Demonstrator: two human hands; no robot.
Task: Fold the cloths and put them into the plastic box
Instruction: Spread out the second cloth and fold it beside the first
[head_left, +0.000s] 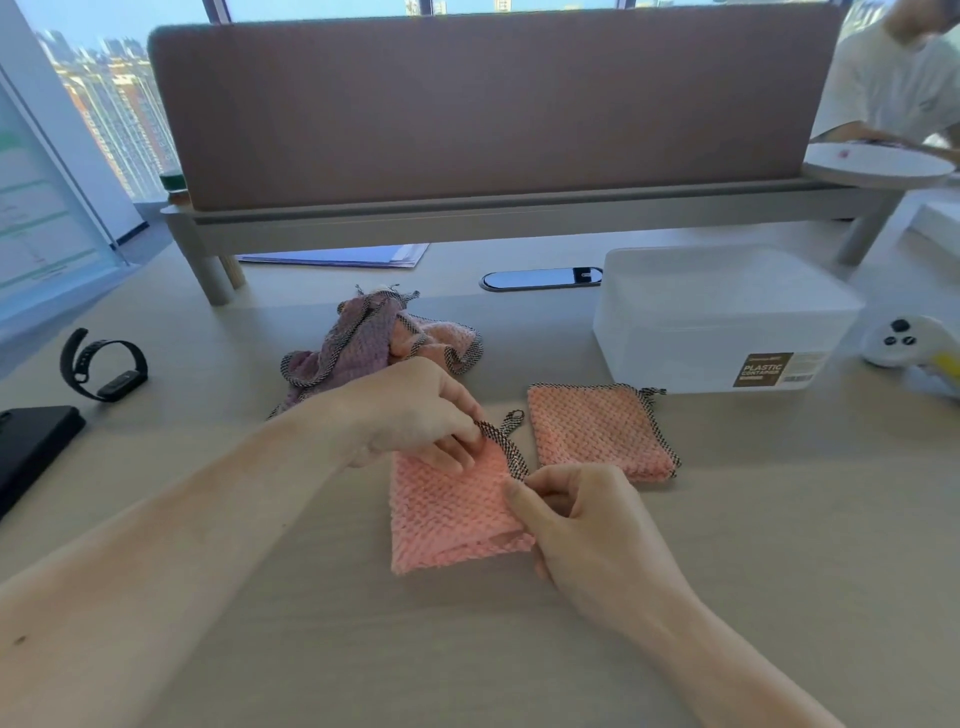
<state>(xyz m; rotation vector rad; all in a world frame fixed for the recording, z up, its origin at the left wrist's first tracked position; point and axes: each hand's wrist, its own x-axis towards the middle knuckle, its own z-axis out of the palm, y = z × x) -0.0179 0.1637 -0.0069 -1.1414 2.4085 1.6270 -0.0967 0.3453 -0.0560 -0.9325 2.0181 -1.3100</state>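
A pink waffle cloth with a black-and-white checked hem lies folded on the desk in front of me. My left hand pinches its top hem near the hanging loop. My right hand pinches the same cloth's right edge. A second pink cloth, folded into a square, lies to the right, apart from both hands. Behind my left hand sits a crumpled heap of a purple cloth and another pink cloth. The translucent plastic box stands at the right rear, with a brown label on its front.
A black watch and a dark flat case lie at the left. A white controller rests right of the box. A padded divider on a raised shelf closes the back, with papers under it. Another person stands at the far right.
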